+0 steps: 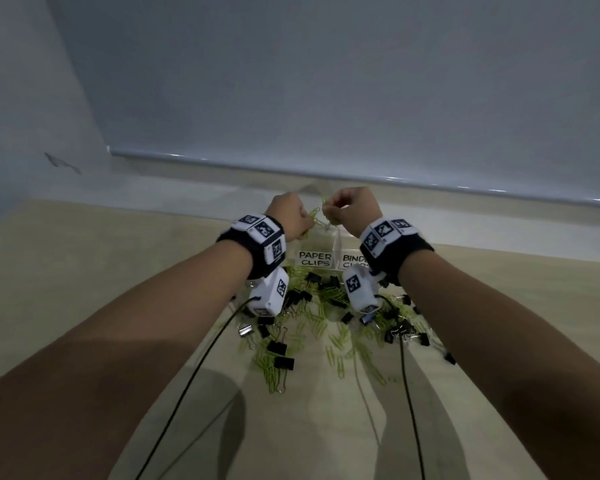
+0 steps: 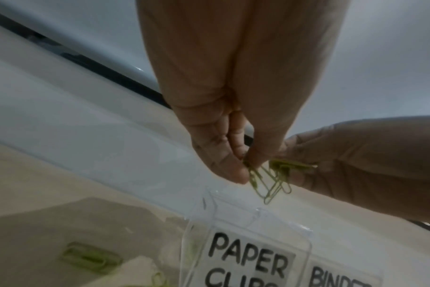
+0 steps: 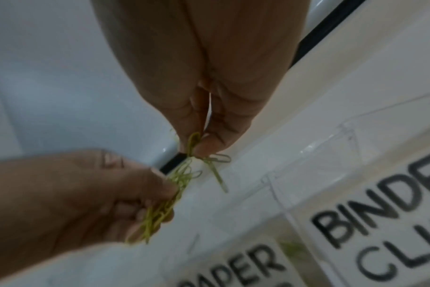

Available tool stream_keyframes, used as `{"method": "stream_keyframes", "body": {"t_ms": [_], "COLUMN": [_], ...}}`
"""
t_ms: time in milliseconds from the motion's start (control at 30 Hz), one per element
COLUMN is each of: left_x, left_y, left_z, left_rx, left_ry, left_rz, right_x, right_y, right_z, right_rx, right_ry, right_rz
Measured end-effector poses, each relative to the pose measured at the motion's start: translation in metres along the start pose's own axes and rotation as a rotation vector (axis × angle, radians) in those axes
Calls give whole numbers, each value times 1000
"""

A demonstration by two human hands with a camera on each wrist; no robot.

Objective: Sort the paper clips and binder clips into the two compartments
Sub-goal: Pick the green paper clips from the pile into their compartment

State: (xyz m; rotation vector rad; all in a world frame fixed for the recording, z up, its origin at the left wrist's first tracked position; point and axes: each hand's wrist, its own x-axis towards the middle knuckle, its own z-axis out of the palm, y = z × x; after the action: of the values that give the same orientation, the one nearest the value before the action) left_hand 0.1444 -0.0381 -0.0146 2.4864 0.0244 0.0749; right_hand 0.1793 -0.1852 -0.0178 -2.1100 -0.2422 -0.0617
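A clear two-compartment box (image 1: 336,242) stands at the back of the table, labelled PAPER CLIPS (image 1: 315,259) on the left and BINDER CLIPS on the right. Both hands are raised just above it. My left hand (image 1: 297,216) pinches a tangled bunch of green paper clips (image 2: 270,180). My right hand (image 1: 340,209) pinches more green paper clips (image 3: 197,147) linked to that bunch. The clips hang over the paper-clip compartment (image 2: 248,233). A pile of green paper clips (image 1: 340,337) and black binder clips (image 1: 278,348) lies loose in front of the box.
The tan table (image 1: 118,271) reaches back to a white ledge and wall. Two black cables (image 1: 201,358) run from the wrist cameras toward me across the pile. A few green clips (image 2: 91,258) lie left of the box.
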Motion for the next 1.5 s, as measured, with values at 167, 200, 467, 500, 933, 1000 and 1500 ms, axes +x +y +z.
{"method": "stream_keyframes", "body": {"t_ms": [167,200,467,500,933,1000,1500], "left_x": [-3,-8,-117,-127,-139,-138,-142], "left_y": [-4,-5,-34,-41,-53,-55,-65], "left_z": [6,2,-22,-18,1,3,12], "left_rx": [95,93,311,356,532,521,306], "left_ry": [-55,-51,-474,-524,-600,-594,-595], "left_rz": [-3,31,311,337,440,463,338], "right_x": [-10,-15,-127,-141,-181,-180,-145], "right_y": [11,10,-18,-18,0,1,46], "right_z": [10,6,10,16,29,24,-61], "right_rx": [-399,-433,-531,-554,-837,-819,-668], "right_ry": [-100,-107,-676,-766,-855,-850,-372], "right_rz": [-25,-55,-455,-489,-479,-461,-159]}}
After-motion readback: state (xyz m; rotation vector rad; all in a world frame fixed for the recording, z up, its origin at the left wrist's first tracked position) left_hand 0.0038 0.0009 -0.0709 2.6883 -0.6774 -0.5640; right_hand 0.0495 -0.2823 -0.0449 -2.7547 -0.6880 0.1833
